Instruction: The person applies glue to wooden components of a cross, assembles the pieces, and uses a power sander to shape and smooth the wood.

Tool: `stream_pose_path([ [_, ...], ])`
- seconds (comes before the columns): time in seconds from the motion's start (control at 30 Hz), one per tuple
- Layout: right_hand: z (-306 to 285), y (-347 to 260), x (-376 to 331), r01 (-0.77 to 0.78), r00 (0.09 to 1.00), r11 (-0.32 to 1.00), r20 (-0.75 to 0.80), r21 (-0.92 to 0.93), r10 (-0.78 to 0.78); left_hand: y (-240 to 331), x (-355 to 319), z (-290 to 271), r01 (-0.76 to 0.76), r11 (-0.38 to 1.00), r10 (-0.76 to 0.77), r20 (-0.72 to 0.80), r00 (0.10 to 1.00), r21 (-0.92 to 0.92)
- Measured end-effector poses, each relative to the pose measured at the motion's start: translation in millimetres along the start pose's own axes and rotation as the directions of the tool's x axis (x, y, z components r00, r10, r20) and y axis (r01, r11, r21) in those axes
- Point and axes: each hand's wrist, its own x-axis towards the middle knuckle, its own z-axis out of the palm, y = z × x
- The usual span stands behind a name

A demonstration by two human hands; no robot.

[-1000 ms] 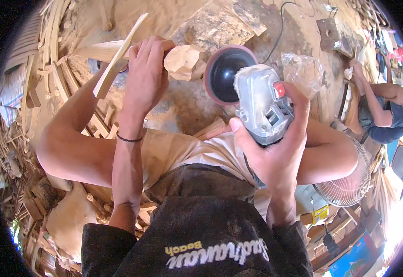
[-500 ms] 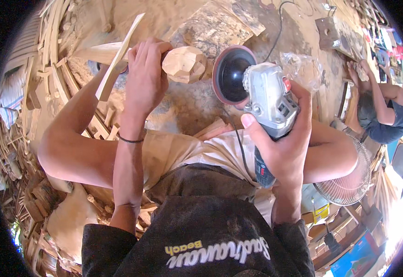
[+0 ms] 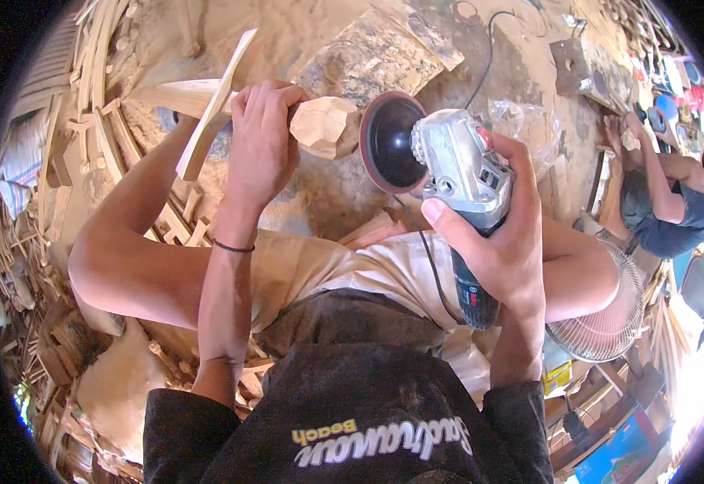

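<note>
1. While the left hand [image 3: 259,141] grips a pale, faceted wooden carving [image 3: 326,127], it sits just beside the black sanding disc [image 3: 390,141].
2. Right hand [image 3: 501,242] clasps the grey angle grinder [image 3: 458,173].

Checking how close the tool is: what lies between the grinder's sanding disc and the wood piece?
In the head view, only a narrow bare gap separates the sanding disc from the wood piece; sandy ground shows behind.

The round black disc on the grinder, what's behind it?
Behind the black disc sits the grey grinder body, gripped by the right hand. The grinder's dark handle end pokes out below the palm. Where the disc joins the body is hidden by the disc itself.
</note>
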Motion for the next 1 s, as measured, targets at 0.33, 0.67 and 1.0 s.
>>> stream_pose_path([
  [0.33, -10.7, 31.9, 7.4, -0.168, 0.986, 0.983, 0.013, 0.067, 0.168, 0.9, -9.4, -21.9, -0.035, 0.998, 0.032, -0.064, 0.997, -0.047],
  [0.67, -72.3, 16.3, 11.2, -0.257, 0.948, 0.924, -0.113, 0.285, 0.299, 55.8, 31.4, -206.7, 0.183, 0.975, -0.210, -0.787, 0.580, -0.125],
  [1.0, -102.3, 20.3, 31.4, 0.048, 0.955, 0.870, -0.277, 0.491, 0.104, 15.7, 28.1, -320.4, -0.649, 0.669, -0.156, -0.923, 0.353, -0.361],
])
